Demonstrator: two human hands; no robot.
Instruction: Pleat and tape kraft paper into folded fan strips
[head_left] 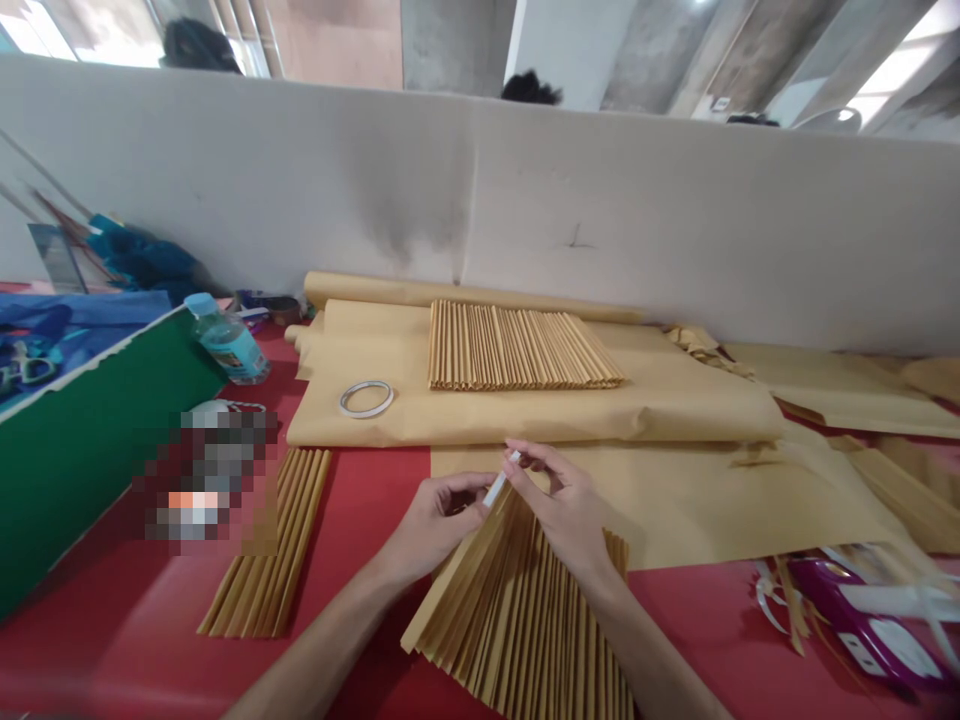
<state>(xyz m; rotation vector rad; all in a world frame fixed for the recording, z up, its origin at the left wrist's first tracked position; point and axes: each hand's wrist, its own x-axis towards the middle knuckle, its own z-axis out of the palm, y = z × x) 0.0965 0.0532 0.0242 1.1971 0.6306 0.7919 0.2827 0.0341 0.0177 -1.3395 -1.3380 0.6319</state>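
A fan-folded sheet of brown kraft paper (536, 620) spreads out below my hands, its folds gathered toward the upper end. A short white strip (496, 489), looking like tape, runs along the outer fold there. My left hand (442, 515) is closed, thumb and fingers pinching the paper's edge beside the strip's lower end. My right hand (562, 500) pinches at the strip's upper end, fingertips together. Whether the right fingers also grip the paper is hidden.
Another pleated stack (517, 345) and a tape roll (367, 398) lie on flat kraft paper (405, 425). To the left are folded paper strips (262, 570), a water bottle (229, 340) and a green panel (97, 450). A purple power strip (870, 620) sits at right. A white partition (300, 180) stands behind.
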